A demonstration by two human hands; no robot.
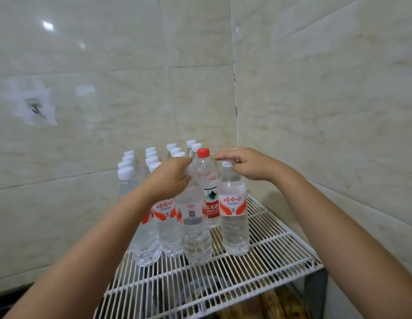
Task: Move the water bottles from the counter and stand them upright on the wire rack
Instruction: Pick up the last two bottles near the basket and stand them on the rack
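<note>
— While both hands work at the front row, how full is the wire rack [269, 236]?

— Crowded at the back: many white-capped bottles [152, 157] stand upright against the tiled wall [315, 88], one red-capped bottle [206, 176] among them.

— And the hands?

— The left hand [170, 178] is wrapped around the shoulder of a front bottle [193, 226], its base on the wires. The right hand [248, 164] rests curled fingers on the cap of the rightmost bottle [234, 215], also standing.

— What remains?

— Bare rack at front and right; the counter is out of view, so any leftovers cannot be judged.
</note>
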